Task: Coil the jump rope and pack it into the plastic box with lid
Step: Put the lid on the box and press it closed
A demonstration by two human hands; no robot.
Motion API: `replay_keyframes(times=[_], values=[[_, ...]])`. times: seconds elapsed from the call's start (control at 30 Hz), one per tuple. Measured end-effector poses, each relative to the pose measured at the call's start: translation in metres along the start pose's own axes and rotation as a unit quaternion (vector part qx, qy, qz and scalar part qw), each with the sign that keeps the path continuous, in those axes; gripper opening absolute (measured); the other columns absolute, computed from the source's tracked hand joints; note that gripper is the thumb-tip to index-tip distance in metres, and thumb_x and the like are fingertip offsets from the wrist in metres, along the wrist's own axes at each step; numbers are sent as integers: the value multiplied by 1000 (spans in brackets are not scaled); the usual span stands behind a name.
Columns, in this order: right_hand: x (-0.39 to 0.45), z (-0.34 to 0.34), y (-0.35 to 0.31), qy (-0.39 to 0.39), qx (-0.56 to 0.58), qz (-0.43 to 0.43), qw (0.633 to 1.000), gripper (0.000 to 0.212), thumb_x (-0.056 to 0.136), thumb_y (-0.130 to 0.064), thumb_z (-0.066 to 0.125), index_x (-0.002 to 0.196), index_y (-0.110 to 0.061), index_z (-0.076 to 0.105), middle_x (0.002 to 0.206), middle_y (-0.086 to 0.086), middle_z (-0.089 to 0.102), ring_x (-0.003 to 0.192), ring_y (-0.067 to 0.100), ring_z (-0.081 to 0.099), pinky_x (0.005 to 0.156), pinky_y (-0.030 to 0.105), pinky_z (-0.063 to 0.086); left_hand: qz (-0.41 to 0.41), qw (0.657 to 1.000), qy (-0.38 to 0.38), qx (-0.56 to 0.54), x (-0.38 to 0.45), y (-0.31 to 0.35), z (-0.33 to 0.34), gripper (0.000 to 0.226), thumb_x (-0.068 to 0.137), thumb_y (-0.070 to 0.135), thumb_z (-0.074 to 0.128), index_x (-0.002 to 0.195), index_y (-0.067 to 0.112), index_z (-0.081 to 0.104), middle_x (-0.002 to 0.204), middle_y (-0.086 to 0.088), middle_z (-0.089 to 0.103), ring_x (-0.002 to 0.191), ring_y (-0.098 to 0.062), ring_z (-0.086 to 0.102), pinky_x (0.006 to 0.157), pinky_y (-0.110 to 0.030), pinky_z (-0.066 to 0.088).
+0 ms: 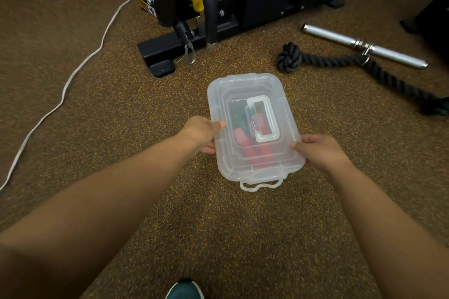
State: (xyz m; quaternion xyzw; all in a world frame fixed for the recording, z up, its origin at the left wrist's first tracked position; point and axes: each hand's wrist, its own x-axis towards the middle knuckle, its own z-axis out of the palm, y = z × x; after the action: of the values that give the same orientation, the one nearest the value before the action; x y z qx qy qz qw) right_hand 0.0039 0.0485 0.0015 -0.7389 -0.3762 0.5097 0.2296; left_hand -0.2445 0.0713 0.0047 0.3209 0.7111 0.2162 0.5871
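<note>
A clear plastic box [286, 153] with its lid [223, 94] on sits over the brown speckled floor in the middle of the view. Through the lid show the jump rope's red handles [245, 143] and dark green cord [239, 116]. My left hand [201, 135] grips the box's left side, thumb on the lid. On the right side my right hand [320, 153] grips it, thumb on the lid's edge. A white latch [261, 185] hangs loose at the near end. The lid's folding handle [263, 119] lies flat.
A black weight machine base [170, 48] stands behind the box. A black thick rope [328, 60] and a silver bar [364, 45] lie at the right. A white cable [73, 75] runs along the floor at the left. A teal shoe [185, 290] shows at the bottom.
</note>
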Motion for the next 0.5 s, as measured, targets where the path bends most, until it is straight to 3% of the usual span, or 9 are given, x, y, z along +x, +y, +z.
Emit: replay_keyframes(times=[0.2, 0.3, 0.4, 0.5], values=[[-2, -6, 8, -3, 33, 35, 999, 8, 83, -9, 68, 89, -10, 64, 91, 10, 69, 83, 26, 68, 83, 44, 56, 17, 1000, 10, -12, 1, -4, 7, 34, 94, 29, 55, 121, 8, 55, 103, -10, 69, 78, -22, 68, 62, -34, 58], [-10, -9, 20, -13, 59, 56, 997, 20, 83, -9, 67, 102, -2, 63, 94, 13, 71, 85, 28, 69, 79, 43, 57, 30, 1000, -1, -2, 0, 2, 13, 31, 94, 28, 54, 119, 11, 56, 99, -5, 68, 78, -18, 67, 60, -32, 57], [-23, -12, 33, -7, 78, 60, 995, 22, 85, -11, 66, 104, -4, 63, 92, 12, 71, 81, 24, 69, 66, 34, 58, 45, 999, -2, 13, -2, 9, 22, 28, 93, 28, 56, 116, 11, 58, 92, -3, 66, 81, -20, 66, 67, -37, 58], [-34, -15, 47, 5, 92, 65, 994, 24, 84, -15, 67, 105, -6, 64, 92, 9, 73, 84, 23, 70, 69, 35, 57, 47, 998, -5, 32, -5, 10, 32, 26, 92, 30, 57, 110, 11, 59, 102, -10, 68, 91, -28, 68, 78, -47, 58]])
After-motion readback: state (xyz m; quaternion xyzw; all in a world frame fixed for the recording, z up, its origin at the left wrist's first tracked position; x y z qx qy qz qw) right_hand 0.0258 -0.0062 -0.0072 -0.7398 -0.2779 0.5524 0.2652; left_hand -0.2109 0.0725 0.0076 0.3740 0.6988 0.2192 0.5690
